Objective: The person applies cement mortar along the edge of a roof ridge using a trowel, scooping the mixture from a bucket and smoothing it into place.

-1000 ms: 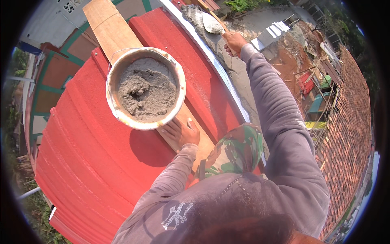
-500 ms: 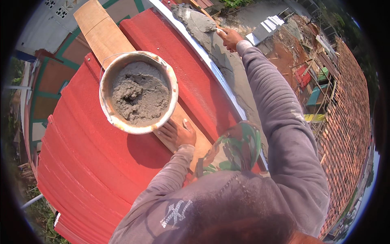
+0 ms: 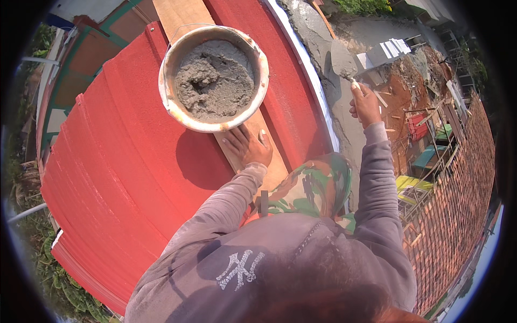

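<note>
My right hand (image 3: 367, 106) is closed round the light handle of a trowel (image 3: 343, 60), whose mortar-smeared blade is over the outer side of the wall top. Grey mortar (image 3: 309, 29) coats that wall top (image 3: 340, 118). Fingers spread, my left hand (image 3: 250, 147) lies flat on a wooden plank (image 3: 273, 171), just below a bucket (image 3: 168, 101). The bucket stands on the plank with its wire handle folded to the far side. Wet, lumpy mortar (image 3: 218, 81) fills much of it, with a hollow near the middle.
Red metal roofing (image 3: 129, 177) slopes away on my left, under the plank. A pale metal flashing strip (image 3: 315, 81) runs between roofing and wall. Beyond the wall, lower down, lie a stack of white pieces (image 3: 385, 53), red soil with scrap wood, and a tiled roof (image 3: 452, 199).
My right hand has drawn the trowel back from the far mortar, toward me and outward, its blade now in plain sight. My left hand stays flat on the plank; the whole view has shifted.
</note>
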Demonstrator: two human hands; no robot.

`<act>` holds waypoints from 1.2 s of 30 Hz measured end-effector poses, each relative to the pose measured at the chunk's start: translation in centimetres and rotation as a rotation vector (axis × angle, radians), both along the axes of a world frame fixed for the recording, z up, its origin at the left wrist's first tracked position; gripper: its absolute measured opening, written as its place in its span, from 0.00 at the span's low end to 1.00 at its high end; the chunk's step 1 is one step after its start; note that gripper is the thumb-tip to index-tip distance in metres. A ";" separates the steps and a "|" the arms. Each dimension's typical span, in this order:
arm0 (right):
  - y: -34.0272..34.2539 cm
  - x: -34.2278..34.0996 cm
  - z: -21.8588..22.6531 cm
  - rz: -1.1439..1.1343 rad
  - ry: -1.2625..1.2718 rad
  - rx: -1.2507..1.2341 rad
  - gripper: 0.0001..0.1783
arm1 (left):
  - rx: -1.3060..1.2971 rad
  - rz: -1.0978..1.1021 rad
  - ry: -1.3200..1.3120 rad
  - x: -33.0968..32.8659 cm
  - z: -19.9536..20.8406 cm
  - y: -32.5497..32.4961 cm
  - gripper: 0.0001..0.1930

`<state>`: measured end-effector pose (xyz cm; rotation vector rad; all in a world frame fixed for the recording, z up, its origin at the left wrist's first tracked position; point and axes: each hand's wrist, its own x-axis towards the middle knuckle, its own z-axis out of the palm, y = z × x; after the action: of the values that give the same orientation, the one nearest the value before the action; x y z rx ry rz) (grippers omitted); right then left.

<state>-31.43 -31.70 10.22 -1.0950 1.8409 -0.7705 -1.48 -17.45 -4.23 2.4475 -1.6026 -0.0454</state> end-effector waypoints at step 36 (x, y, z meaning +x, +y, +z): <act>1.0 20.8 11.6 0.794 -0.228 0.329 0.19 | -0.073 -0.001 0.047 -0.5 0.2 -0.1 0.47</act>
<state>-10.61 -30.66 21.77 -1.3098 1.1320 -0.1085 -1.96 -17.51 -3.99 2.3732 -1.5584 -0.0430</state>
